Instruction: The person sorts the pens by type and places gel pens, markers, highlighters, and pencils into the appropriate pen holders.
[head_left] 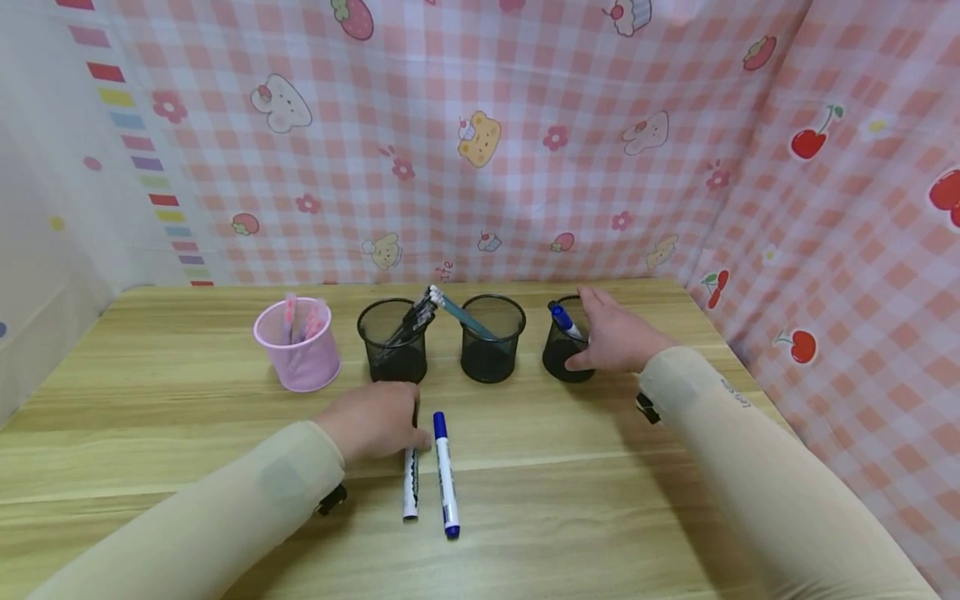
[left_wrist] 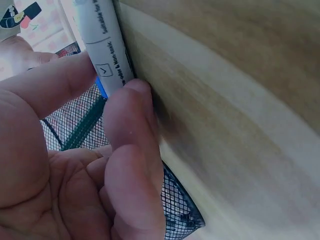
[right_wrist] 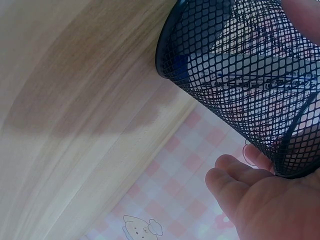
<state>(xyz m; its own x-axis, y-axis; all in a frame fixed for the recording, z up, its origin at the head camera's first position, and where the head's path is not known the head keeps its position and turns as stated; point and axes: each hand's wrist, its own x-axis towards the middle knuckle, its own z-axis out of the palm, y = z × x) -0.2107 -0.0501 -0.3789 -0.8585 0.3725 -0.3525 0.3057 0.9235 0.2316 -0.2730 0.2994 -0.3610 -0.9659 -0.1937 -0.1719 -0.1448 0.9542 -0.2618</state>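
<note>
My left hand is low over the table, thumb and fingers on either side of a white marker with a dark upper end. Up close in the left wrist view, the marker's printed barrel sits between thumb and fingertip, the hand partly covering it. Just right of it lies a white marker with blue ends. My right hand holds the rightmost black mesh pen cup, thumb in front and fingers along its far side. A blue-capped marker leans inside that upright cup.
A pink cup with pink pens stands at the left. Beside it are a black mesh cup of black pens and another with teal pencils. Behind the wooden table hangs a checked curtain.
</note>
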